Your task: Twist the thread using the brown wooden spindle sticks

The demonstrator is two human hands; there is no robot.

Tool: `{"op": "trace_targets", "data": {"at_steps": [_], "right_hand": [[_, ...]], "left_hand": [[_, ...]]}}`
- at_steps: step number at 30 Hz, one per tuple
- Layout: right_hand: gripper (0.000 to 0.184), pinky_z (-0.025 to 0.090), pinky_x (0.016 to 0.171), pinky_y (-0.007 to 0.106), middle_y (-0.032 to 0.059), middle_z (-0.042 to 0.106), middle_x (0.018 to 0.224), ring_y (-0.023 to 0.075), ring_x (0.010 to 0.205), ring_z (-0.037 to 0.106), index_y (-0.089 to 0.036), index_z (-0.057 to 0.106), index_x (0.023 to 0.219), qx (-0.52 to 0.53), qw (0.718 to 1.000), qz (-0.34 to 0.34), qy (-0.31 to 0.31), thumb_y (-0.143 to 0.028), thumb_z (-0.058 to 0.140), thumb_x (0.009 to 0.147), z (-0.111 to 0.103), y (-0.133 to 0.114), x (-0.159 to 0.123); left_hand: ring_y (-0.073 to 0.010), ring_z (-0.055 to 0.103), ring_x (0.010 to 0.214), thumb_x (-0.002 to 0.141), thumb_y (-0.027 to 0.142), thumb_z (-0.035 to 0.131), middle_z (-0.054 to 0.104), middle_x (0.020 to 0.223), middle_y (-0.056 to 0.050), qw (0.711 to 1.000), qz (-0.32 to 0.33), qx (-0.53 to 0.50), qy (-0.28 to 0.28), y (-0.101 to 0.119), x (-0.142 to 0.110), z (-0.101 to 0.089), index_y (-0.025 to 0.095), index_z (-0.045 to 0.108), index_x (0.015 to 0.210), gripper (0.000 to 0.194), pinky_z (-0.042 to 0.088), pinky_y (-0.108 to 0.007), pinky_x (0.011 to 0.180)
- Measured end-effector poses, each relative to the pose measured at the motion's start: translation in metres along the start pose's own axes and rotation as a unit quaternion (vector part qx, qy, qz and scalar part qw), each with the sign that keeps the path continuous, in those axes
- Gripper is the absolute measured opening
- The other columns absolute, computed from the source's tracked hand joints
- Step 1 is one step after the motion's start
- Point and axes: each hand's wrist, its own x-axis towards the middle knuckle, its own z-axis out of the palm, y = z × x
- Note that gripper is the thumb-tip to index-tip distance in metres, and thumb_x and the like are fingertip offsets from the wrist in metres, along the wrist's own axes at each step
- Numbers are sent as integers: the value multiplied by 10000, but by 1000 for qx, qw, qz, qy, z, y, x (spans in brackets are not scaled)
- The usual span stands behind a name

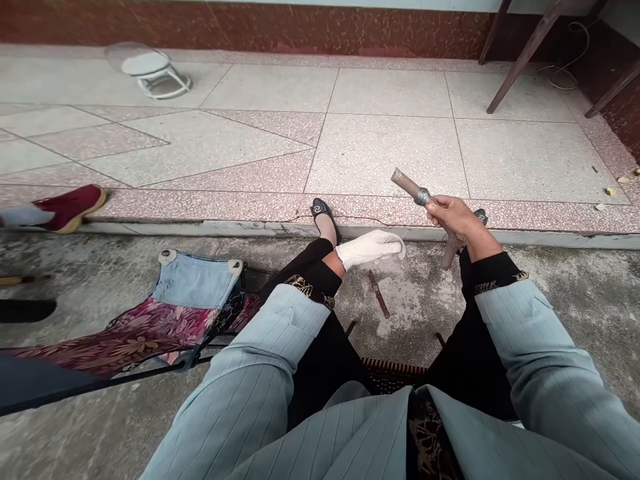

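My right hand [453, 217] is closed around a wooden stick [406, 183], which slants up to the left and shows again below my palm. Grey metal wire [423, 196] is wound in a tight coil around the stick, just beyond my thumb. My left hand [373, 249] wears a white knitted glove. Its fingers are curled together over a thin strand of wire [405, 234], faintly visible at the fingertips. Between my feet, a short reddish-brown stick [379, 294] lies on the concrete below my hands.
A raised tiled step [385, 153] runs in front of my feet. To my left stands a folding chair [195, 280] with patterned fabric; beyond it is another person's red shoe [75, 208]. A small white stool [155, 70] and dark wooden table legs [523, 57] stand on the tiles.
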Motion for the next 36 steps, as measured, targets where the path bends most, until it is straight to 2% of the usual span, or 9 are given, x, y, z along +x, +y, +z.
{"op": "trace_targets", "data": {"at_steps": [3,8,14,17,19,21,26,31,36], "right_hand": [[321,416,620,290,57,649,804,155,664,551,-170,699,1119,-220,975,25,18,-335,657,847,3,3,0],[328,405,692,339,126,704,1029,270,889,613,-197,747,1099,-482,864,48,-136,-379,658,841,13,-1,-11],[277,401,631,282,52,682,830,167,697,573,-183,765,1047,-393,827,63,-398,-325,679,825,16,1,-20],[358,409,618,237,3,664,806,111,660,545,-191,751,1083,-234,855,28,-462,-385,746,781,6,0,-24],[408,406,606,221,-7,652,811,90,649,527,-184,728,1104,-87,907,-13,-411,-422,762,774,-1,-3,-26],[392,406,582,216,-13,624,762,78,607,505,-164,713,1037,30,952,-30,-303,-444,770,770,-7,-5,-28],[417,413,523,220,1,597,695,90,572,506,-157,643,822,130,983,18,-128,-487,842,662,-6,0,-22],[420,388,499,219,-5,574,649,89,541,481,-160,630,802,59,994,43,-87,-487,836,638,-6,14,-12],[290,402,574,252,49,652,784,136,645,545,-165,710,956,-220,972,62,-58,-374,740,757,-7,17,-7]], "left_hand": [[-67,407,483,915,542,525,542,628,1,999,8,35,4,1,-1,1,115,676,866,455,321,-211,492],[-92,502,617,900,510,533,652,794,-28,993,14,114,30,-3,-1,-6,128,681,854,412,378,-216,598],[-140,586,744,879,468,553,672,798,-33,990,23,133,48,-8,1,-13,134,676,803,363,435,-234,707],[-131,576,708,877,468,566,660,790,-46,992,22,108,65,-10,2,-13,126,663,806,363,442,-231,663],[-110,533,624,891,473,551,617,722,-36,993,20,89,78,-10,2,-11,125,656,822,370,430,-223,599],[-85,451,521,913,479,520,538,630,-5,995,8,57,77,-10,3,-6,131,640,833,377,391,-211,519],[-71,391,498,908,479,526,508,626,3,998,-4,38,57,-6,2,6,128,623,817,375,320,-203,474],[-90,428,557,903,445,508,552,665,-3,994,1,85,69,-8,1,7,131,642,813,353,335,-216,542],[-115,486,606,837,363,589,571,642,-3,986,-11,137,92,-7,-1,8,151,649,715,252,337,-225,586]]}}
